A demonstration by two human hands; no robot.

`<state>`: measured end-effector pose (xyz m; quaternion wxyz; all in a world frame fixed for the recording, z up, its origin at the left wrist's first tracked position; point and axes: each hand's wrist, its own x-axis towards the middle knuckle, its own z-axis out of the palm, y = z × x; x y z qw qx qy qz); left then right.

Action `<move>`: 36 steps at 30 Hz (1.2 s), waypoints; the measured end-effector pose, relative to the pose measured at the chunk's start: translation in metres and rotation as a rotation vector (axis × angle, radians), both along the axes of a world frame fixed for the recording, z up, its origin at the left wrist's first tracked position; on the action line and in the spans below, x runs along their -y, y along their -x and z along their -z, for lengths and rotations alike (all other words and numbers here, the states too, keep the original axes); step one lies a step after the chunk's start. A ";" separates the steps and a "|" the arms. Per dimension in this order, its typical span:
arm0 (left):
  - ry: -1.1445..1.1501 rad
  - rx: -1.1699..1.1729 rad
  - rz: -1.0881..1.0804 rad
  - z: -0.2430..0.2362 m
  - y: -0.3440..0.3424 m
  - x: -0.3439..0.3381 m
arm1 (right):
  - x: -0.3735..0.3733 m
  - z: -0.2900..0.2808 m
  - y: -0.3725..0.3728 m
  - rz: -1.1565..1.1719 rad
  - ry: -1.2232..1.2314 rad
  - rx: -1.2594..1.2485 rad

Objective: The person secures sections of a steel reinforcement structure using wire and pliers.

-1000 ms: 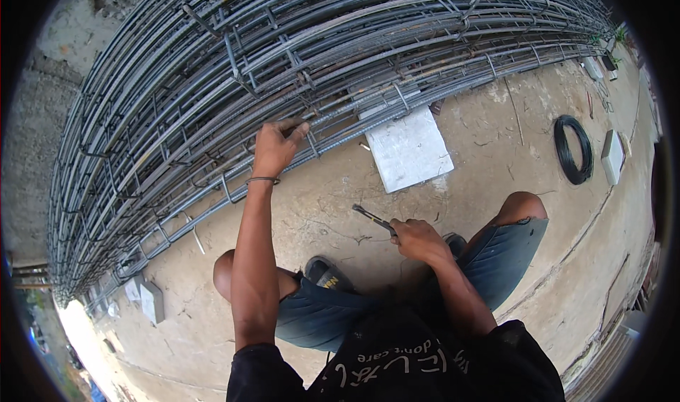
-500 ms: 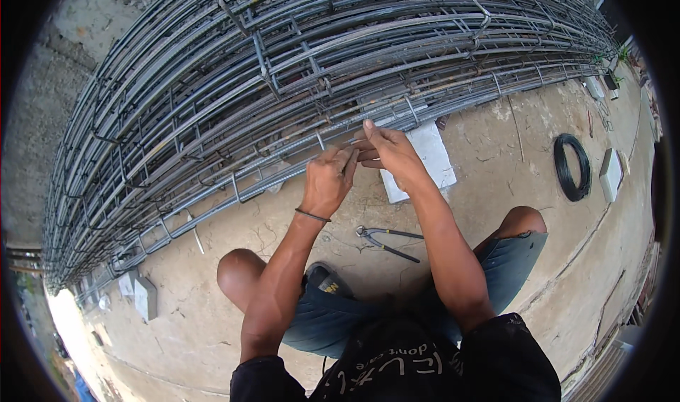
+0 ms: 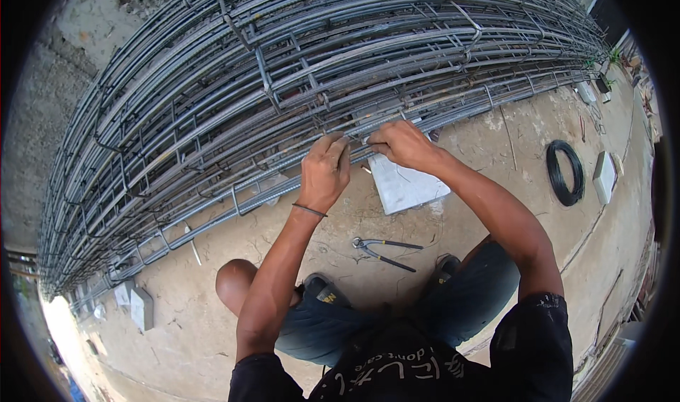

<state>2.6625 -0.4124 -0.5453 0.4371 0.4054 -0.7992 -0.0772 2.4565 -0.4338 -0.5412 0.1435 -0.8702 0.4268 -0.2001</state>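
Observation:
A long stack of steel rebar cages (image 3: 212, 111) fills the far side, its bars crossed by bent stirrups. At its near edge my left hand (image 3: 326, 168) is closed, thumb and fingers pinched together beside the lowest bars. To the right, my right hand (image 3: 407, 145) is bent inward at the wrist, also closed, its fingertips at the same bars. A small gap separates the hands. Whatever is pinched in either one is too thin or too hidden to make out. Below them on the concrete lie tower pincers (image 3: 362, 245) with their dark handles spread.
A pale block (image 3: 411, 189) lies under the right hand, against the cages. Farther right are a coil of black wire (image 3: 552, 172) and another pale block (image 3: 604, 179). At the left, a grey block (image 3: 142, 308) sits near the cage end. My feet and knees flank the pincers.
My hands, close together before, have moved apart. The right hand has turned inward and closed, its elbow swinging out to the right. My right knee has shifted inward.

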 end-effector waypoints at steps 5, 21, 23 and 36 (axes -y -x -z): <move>0.120 0.589 -0.004 -0.002 0.037 0.033 | 0.017 -0.006 0.020 -0.378 0.451 -0.499; -0.305 0.778 0.052 -0.019 0.057 0.068 | 0.031 -0.015 0.027 -0.070 0.156 -0.453; -0.182 0.843 0.100 -0.013 0.058 0.066 | 0.027 -0.015 0.027 -0.071 0.280 -0.497; -0.471 0.466 -0.159 0.013 0.069 0.076 | -0.018 -0.026 0.082 0.329 0.014 -0.045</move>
